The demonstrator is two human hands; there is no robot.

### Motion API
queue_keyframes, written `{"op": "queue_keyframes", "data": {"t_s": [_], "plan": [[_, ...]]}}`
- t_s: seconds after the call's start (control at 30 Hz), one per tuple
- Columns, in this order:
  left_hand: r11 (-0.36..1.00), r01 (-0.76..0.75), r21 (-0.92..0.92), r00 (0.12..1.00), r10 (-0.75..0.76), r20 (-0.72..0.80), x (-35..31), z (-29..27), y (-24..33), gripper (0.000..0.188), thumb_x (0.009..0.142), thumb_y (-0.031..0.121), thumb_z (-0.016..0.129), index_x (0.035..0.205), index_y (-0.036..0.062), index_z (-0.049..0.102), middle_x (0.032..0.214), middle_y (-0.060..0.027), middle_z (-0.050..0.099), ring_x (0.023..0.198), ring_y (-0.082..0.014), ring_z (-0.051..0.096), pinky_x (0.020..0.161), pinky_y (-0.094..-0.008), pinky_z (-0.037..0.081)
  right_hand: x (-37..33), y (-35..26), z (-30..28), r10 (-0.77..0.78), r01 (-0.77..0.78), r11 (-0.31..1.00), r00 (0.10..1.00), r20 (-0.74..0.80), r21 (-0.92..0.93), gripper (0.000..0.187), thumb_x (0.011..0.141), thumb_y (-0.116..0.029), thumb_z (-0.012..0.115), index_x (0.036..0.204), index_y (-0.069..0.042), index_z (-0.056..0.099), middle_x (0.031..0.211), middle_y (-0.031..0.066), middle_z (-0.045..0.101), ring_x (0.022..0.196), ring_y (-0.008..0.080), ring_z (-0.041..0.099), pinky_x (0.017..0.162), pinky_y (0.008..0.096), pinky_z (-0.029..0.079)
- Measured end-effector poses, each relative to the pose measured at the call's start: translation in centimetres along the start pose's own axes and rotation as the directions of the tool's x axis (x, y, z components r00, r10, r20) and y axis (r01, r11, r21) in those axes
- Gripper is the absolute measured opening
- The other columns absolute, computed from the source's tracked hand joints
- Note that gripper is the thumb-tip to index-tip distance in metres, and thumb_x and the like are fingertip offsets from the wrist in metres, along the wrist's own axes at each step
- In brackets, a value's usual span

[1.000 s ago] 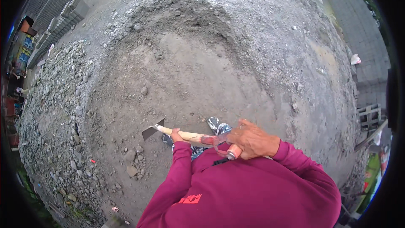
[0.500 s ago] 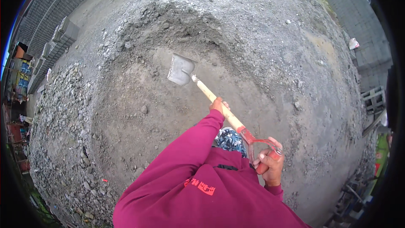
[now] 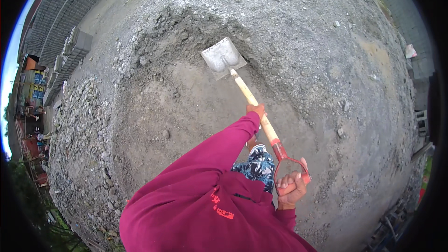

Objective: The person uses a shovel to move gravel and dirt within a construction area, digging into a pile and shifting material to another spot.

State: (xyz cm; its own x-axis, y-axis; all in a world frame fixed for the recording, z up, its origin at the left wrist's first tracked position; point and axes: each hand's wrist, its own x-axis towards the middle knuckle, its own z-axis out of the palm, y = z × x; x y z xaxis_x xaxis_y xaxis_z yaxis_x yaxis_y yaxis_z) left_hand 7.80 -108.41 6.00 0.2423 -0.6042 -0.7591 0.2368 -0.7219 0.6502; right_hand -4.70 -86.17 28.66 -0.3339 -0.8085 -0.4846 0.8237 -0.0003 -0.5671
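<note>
A shovel (image 3: 244, 88) with a flat square metal blade, a pale wooden shaft and a red D-shaped grip slants across the middle of the view. My left hand (image 3: 256, 110) is wrapped round the shaft about midway along. Lower right, my right hand (image 3: 292, 190) closes on the crossbar of the red grip. The blade (image 3: 224, 58) is at the edge of a dug bank of dark gravelly soil (image 3: 186, 30); no heaped load shows on it. Whether its front edge touches the bank I cannot tell.
Loose stones (image 3: 81, 126) lie heaped on the left. Stacked grey blocks (image 3: 70, 58) stand at the upper left, before a block wall (image 3: 58, 16). Another wall (image 3: 401, 14) runs along the upper right. Below my left hand, my leg in patterned shorts (image 3: 260, 163) shows.
The shovel blade has moved to the right and away from me, up to the dug bank, and has turned. Both hands keep their hold; my left hand has shifted right and forward.
</note>
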Motion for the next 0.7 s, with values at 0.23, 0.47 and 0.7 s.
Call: {"op": "queue_keyframes", "data": {"t_s": [0.23, 0.47, 0.7], "plan": [[0.628, 0.302, -0.717, 0.902, 0.055, 0.428, 9.3, 5.0, 14.1, 0.014, 0.076, 0.015, 0.059, 0.078, 0.0040, 0.050, 0.061, -0.0090, 0.053, 0.053, -0.0234, 0.054, 0.050, -0.0384, 0.049, 20.6, 3.1, 14.7, 0.045, -0.029, 0.968, 0.997, -0.061, 0.250, 0.037, 0.090, -0.014, 0.056, 0.124, -0.010, 0.045, 0.060, 0.0022, 0.047, 0.045, 0.0150, 0.046, 0.042, 0.0339, 0.044], [0.491, 0.455, -0.743, 0.879, -0.115, 0.463, 10.8, 10.1, 25.0, 0.009, 0.077, 0.011, 0.051, 0.072, 0.0073, 0.045, 0.058, -0.0052, 0.046, 0.049, -0.0214, 0.046, 0.049, -0.0369, 0.045, 27.5, -2.7, 27.1, -0.084, 0.072, 0.986, 0.993, 0.079, 0.148, 0.030, 0.094, -0.015, 0.050, 0.123, -0.007, 0.047, 0.065, 0.0026, 0.049, 0.050, 0.0144, 0.048, 0.043, 0.0341, 0.045], [0.458, 0.484, -0.746, 0.874, -0.215, 0.435, 15.2, 9.1, 32.7, 0.006, 0.077, 0.008, 0.049, 0.079, 0.0070, 0.043, 0.060, -0.0060, 0.046, 0.052, -0.0210, 0.045, 0.053, -0.0387, 0.045, 33.0, -1.0, 34.9, -0.116, 0.046, 0.979, 0.926, 0.360, 0.198, 0.028, 0.095, -0.012, 0.044, 0.120, -0.002, 0.050, 0.065, 0.0043, 0.048, 0.050, 0.0153, 0.048, 0.042, 0.0346, 0.046]]}}
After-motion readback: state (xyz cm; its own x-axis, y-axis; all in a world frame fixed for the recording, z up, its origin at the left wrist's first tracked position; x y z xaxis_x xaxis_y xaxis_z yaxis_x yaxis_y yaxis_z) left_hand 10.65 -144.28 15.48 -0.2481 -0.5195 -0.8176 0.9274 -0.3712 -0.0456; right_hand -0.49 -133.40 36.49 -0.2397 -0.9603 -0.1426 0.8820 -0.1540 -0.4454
